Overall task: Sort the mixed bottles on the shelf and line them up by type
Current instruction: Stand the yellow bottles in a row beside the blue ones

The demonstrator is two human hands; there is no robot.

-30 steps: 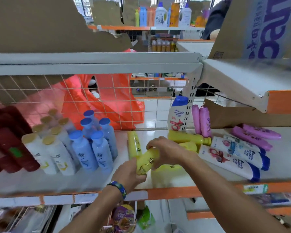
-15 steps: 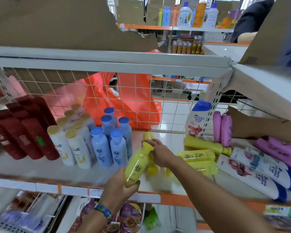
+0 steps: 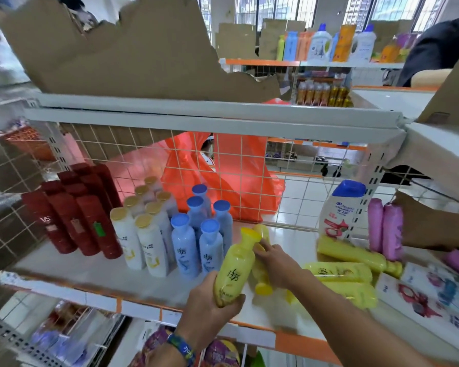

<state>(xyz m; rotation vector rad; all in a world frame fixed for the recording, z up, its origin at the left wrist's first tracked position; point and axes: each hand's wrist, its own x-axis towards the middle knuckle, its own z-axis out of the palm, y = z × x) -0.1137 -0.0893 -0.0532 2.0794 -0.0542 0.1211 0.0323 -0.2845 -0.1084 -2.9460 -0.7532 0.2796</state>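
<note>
The person is standing at the shelf (image 3: 64,274) with both hands busy among the yellow ones. Their left hand (image 3: 210,300) grips a yellow bottle (image 3: 235,266) around its lower body and holds it nearly upright, cap at the top, leaning a little to the right, over the front part of the shelf. Just behind it the right hand (image 3: 273,260) has its fingers curled round a second yellow bottle (image 3: 260,276), whose cap points down toward the shelf's front edge. A woven wristband (image 3: 182,348) sits on the left wrist.

To the left the sorted groups stand upright in tight clusters: dark red bottles (image 3: 72,215) farthest left, then white bottles with gold caps (image 3: 143,234), then light blue bottles (image 3: 196,234), which are right beside the yellow bottle in the left hand. To the right three more yellow bottles (image 3: 339,271) lie on their sides in a loose heap. Past them a white bottle with a blue cap (image 3: 339,213) stands against the wire mesh back, with two purple bottles (image 3: 384,229) upright next to it, and white printed bottles (image 3: 435,300) lie flat at the far right. An orange plastic bag (image 3: 223,181) hangs behind the mesh, and torn cardboard (image 3: 130,49) stands on the shelf above.
</note>
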